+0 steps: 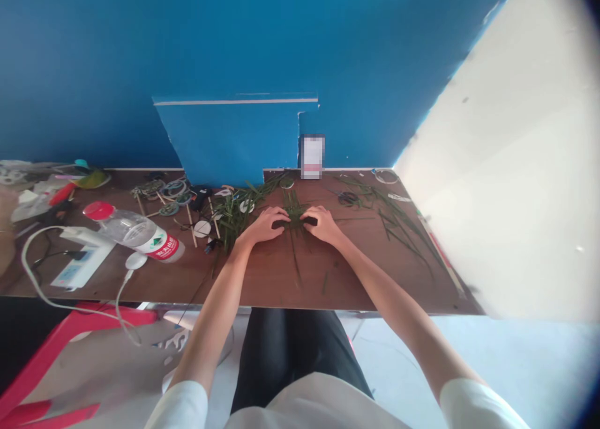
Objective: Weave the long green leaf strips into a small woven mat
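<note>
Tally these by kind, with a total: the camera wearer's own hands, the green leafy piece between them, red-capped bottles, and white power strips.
Hands (left hand, right hand): 2
Green leafy piece: 1
Red-capped bottle: 1
White power strip: 1
Total: 5

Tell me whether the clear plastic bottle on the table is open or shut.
Shut, it seems: the red cap sits on the neck of the bottle. How tightly it is screwed on cannot be told.
</note>
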A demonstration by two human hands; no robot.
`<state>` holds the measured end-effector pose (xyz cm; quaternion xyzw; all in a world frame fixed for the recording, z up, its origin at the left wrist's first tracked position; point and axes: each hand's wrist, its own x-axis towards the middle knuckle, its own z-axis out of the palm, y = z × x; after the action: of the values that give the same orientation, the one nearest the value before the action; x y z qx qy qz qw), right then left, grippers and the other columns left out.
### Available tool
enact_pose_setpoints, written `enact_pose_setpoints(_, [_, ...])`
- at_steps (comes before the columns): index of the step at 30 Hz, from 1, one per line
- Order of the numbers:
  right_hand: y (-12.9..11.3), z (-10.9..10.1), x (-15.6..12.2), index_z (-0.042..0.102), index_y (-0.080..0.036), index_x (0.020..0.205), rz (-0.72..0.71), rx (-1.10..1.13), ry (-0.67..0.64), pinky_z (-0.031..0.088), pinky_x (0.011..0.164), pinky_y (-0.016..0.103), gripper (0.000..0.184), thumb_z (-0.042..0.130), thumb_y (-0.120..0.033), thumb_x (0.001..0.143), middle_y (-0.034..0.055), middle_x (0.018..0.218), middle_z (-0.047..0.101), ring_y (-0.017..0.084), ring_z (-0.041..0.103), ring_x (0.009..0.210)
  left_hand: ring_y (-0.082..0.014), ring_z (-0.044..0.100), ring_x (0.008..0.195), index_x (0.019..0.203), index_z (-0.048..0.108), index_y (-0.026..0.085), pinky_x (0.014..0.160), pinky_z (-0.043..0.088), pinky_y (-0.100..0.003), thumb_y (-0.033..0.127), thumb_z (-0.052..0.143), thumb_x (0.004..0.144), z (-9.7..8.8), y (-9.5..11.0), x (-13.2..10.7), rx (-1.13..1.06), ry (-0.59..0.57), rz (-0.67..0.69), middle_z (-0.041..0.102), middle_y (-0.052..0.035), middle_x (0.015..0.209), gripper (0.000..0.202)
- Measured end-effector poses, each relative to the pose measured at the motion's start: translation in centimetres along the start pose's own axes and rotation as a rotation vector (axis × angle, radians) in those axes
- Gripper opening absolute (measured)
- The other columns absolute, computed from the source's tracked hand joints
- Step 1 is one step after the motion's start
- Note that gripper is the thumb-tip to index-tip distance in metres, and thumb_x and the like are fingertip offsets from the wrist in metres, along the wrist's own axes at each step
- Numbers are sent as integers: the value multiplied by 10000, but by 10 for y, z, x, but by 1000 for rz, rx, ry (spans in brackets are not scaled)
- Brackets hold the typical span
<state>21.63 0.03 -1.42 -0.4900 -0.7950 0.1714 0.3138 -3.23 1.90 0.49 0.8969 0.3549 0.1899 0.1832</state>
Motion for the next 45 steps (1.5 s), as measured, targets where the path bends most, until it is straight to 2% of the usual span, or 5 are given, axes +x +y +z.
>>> enact_pose_setpoints(8, [1, 1, 0, 715, -256, 939, -10, -9, -7, 371, 936, 419, 181, 638, -171, 799, 32, 1048, 697, 245, 549, 1055, -247, 534, 1205, 1116, 696, 257, 1117, 333, -438, 246, 615, 827, -2, 1, 0, -11, -3, 8, 599, -63, 1233, 301])
enact_pose_setpoints(26, [0, 2, 0, 708, -246, 953, -30, -27, 26, 382, 905, 406, 175, 600, -176, 836, 43, 1050, 693, 247, 550, 1039, -218, 562, 1140, 1041, 708, 244, 1068, 384, -405, 193, 547, 870, 3, 2, 2, 19, 73, 17, 638, -46, 1161, 240])
enact_pose_setpoints(32, [-3, 3, -1, 703, -237, 1002, -19, -141, 108, 388, 874, 418, 193, 525, -257, 931, 74, 1068, 667, 269, 526, 1044, -226, 573, 1088, 983, 719, 225, 1023, 403, -413, 303, 551, 923, 10, 1, 6, 103, 214, -102, 654, -54, 1106, 195])
enact_pose_setpoints(39, [-6, 5, -1, 728, -247, 998, -57, -222, 32, 382, 880, 447, 236, 504, -309, 957, 105, 1090, 640, 293, 494, 1075, -229, 571, 1055, 933, 749, 258, 986, 406, -414, 319, 616, 895, 14, -2, 8, 171, 202, -132, 657, -39, 1092, 151])
enact_pose_setpoints(45, [-7, 5, 0, 719, -240, 970, -52, -235, 55, 387, 855, 434, 197, 536, -307, 944, 88, 1067, 647, 280, 499, 1052, -238, 564, 984, 873, 745, 242, 892, 427, -407, 320, 628, 893, 14, 10, 7, 264, 231, -166, 675, -44, 1030, 143])
